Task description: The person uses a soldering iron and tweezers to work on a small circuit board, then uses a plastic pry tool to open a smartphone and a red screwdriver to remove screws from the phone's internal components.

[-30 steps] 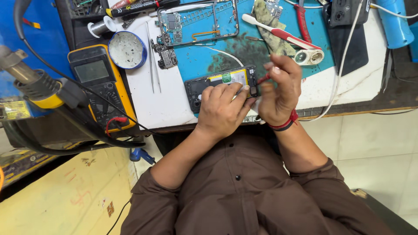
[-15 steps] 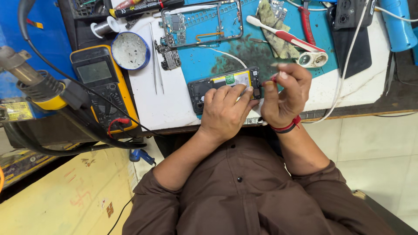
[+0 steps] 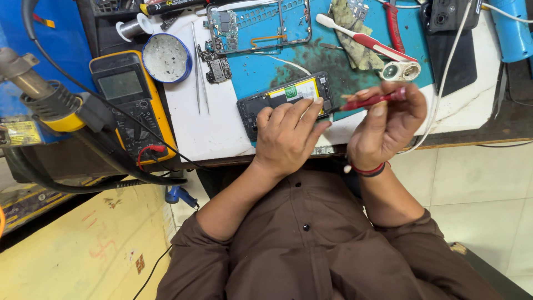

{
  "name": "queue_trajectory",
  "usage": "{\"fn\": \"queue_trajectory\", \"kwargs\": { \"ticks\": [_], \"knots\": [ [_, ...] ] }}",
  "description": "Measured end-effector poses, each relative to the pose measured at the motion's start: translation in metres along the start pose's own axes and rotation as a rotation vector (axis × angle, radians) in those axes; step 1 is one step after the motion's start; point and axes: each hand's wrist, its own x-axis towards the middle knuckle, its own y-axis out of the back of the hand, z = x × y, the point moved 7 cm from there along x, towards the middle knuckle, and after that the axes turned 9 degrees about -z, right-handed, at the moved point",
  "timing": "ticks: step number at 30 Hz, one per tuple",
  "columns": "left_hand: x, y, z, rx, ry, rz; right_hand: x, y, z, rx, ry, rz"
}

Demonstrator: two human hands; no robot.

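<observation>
An opened phone [image 3: 288,95] with its back off and a yellow battery showing lies on the bench edge. My left hand [image 3: 288,133] presses down on its near side, fingers spread over the lower half. My right hand [image 3: 386,125] holds a thin red screwdriver [image 3: 372,100] level, its tip pointing left at the phone's right end. A red band circles my right wrist.
A yellow multimeter [image 3: 130,103] with red lead sits left. A round blue tin [image 3: 166,57], tweezers [image 3: 199,69], a loose circuit board [image 3: 217,68], a phone frame [image 3: 258,22], a red-handled toothbrush [image 3: 361,39] and a white cable [image 3: 444,78] lie on the teal mat. A hot-air gun [image 3: 41,91] hangs left.
My right hand has drawn back to the right and turned the screwdriver level. The left hand stays on the phone.
</observation>
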Motion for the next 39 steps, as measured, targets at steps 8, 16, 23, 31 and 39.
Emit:
{"fn": "queue_trajectory", "kwargs": {
  "ticks": [8,16,23,31,39],
  "knots": [
    [-0.002,-0.005,0.001,0.059,-0.025,-0.018,0.001,-0.004,-0.008,-0.278,0.145,-0.115],
    [-0.002,-0.006,0.001,0.060,-0.025,-0.016,0.002,-0.007,-0.011,-0.318,0.170,-0.147],
    [-0.002,-0.007,0.001,0.066,-0.024,-0.015,0.010,-0.024,-0.037,-0.558,0.357,-0.296],
    [-0.001,-0.006,0.002,0.067,-0.022,-0.007,0.036,-0.040,-0.037,-0.331,0.193,-0.404],
    [-0.002,-0.007,0.000,0.059,-0.020,-0.018,0.023,-0.022,0.001,-0.124,-0.076,-0.350]
  ]
}}
